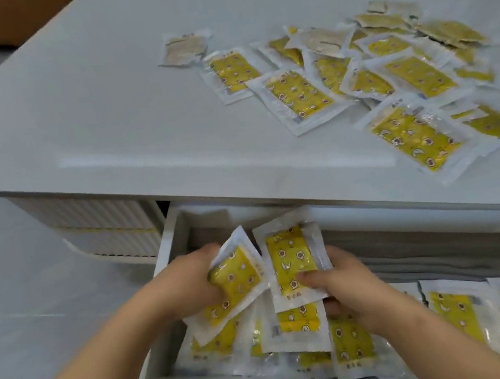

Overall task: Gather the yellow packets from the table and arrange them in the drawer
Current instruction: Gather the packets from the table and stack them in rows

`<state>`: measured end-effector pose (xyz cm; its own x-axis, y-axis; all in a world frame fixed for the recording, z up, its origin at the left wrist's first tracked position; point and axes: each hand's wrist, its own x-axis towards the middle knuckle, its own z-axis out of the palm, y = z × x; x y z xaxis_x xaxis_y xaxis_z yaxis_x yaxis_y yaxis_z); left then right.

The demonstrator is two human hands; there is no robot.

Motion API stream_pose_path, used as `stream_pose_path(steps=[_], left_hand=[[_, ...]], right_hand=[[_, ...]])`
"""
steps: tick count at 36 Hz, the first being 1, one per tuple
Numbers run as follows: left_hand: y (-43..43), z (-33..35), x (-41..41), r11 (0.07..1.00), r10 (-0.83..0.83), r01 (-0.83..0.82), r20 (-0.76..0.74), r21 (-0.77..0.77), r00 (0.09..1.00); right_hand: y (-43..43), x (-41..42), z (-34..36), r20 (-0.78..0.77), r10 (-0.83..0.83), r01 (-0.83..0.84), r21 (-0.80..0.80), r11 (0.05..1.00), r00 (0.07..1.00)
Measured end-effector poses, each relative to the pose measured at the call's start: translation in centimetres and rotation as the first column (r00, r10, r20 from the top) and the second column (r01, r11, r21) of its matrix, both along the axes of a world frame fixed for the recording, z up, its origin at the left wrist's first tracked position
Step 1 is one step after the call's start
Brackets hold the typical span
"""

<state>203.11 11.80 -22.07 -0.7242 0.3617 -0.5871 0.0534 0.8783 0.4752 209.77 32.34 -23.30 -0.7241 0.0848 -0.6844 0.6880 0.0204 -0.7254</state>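
The left hand [191,280] is gripping a yellow-padded clear plastic packet [235,287]. Its fingers are curling round the packet's left side. This packet is tilting to the right and hanging over the left end of the open white drawer [170,246], clear of the drawer floor.

The right hand [351,286] is pinching a second yellow packet [289,260], with the thumb pressing on the lower part of its printed face and the fingers lying behind it. This packet is standing almost upright just beside the first one. Their clear edges are meeting, though I cannot tell whether they are overlapping. A third yellow packet [294,325] is sitting just below, its top edge tucked behind the second. I cannot tell whether the right fingers are also holding it.

A row of yellow packets [457,310] is lying flat on the drawer floor beneath both hands. They are overlapping one another and running from the left end to the right edge of the view.

The pale grey worktop [78,112] with rounded corners is carrying a loose heap of yellow packets [299,97] on its right part, many of them overlapping. A pale face-down packet [187,48] is lying at the left end of the heap, near the others. A few more near the far right are also showing pale backs.

A white ribbed cabinet front [96,216] is showing under the worktop to the left of the drawer. A pale marbled floor [10,298] is lying beyond it.
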Motion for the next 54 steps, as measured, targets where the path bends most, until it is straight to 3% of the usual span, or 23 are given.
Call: stream_pose_path(steps=[8,12,15,17,21,24,29,32,35,38,40,42,44,49,54], left_hand=[[1.3,-1.2,-0.1,0.966,-0.069,0.043,-0.095,-0.256,0.993],[2.1,-1.7,0.0,0.900,-0.150,0.082,-0.129,-0.428,0.980],[2.5,-2.1,0.2,0.805,-0.305,0.144,-0.194,-0.576,0.932],[2.6,-2.1,0.2,0.791,-0.355,0.152,-0.242,-0.593,0.903],[2.5,-2.2,-0.2,0.894,-0.226,0.106,-0.235,-0.435,0.945],[2.8,-1.8,-0.2,0.948,-0.132,0.055,-0.227,-0.315,0.965],[3.5,-1.5,0.0,0.963,-0.119,0.062,-0.209,-0.262,0.971],[3.4,-1.3,0.0,0.977,-0.070,0.004,-0.300,-0.214,0.951],[3.3,-1.0,0.0,0.995,0.030,-0.060,-0.327,-0.081,0.944],[3.4,-0.8,0.3,0.972,0.200,-0.177,-0.143,0.158,0.969],[3.9,-0.4,0.5,0.872,0.343,-0.335,0.043,0.358,0.938],[5.1,0.4,0.8,0.793,0.388,-0.432,0.190,0.429,0.902],[6.7,0.8,0.9,0.804,0.352,-0.419,0.229,0.422,0.907],[10.9,-0.2,1.2,0.938,0.178,-0.225,0.191,0.264,0.965],[12.5,-2.4,1.5,0.947,0.166,-0.230,0.272,0.223,0.948]], right_hand=[[1.5,0.0,-1.0,0.102,0.115,-0.125,0.095,0.988,0.988],[1.8,0.0,-1.5,0.140,0.168,-0.192,0.179,0.965,0.976],[1.7,0.0,-1.8,0.162,0.263,-0.301,0.297,0.906,0.951],[1.7,-0.1,-1.8,0.176,0.340,-0.383,0.404,0.831,0.924],[1.6,-0.3,-1.8,0.249,0.509,-0.546,0.589,0.595,0.824],[1.6,-0.3,-2.0,0.271,0.535,-0.572,0.612,0.546,0.800],[2.2,0.1,-2.0,0.202,0.516,-0.518,0.616,0.594,0.832],[2.6,0.0,-1.5,0.126,0.512,-0.460,0.653,0.602,0.849],[3.2,-0.1,-0.6,0.046,0.482,-0.394,0.646,0.654,0.875],[4.4,-0.1,0.3,0.013,0.369,-0.314,0.553,0.771,0.929],[5.5,0.3,0.9,0.033,0.268,-0.254,0.447,0.858,0.963],[6.6,0.7,1.2,0.059,0.234,-0.237,0.409,0.881,0.971],[7.3,0.9,1.3,0.086,0.234,-0.248,0.424,0.871,0.968],[8.2,1.0,1.5,0.169,0.246,-0.295,0.427,0.855,0.955],[10.2,2.0,2.0,0.272,0.253,-0.339,0.342,0.876,0.928]])
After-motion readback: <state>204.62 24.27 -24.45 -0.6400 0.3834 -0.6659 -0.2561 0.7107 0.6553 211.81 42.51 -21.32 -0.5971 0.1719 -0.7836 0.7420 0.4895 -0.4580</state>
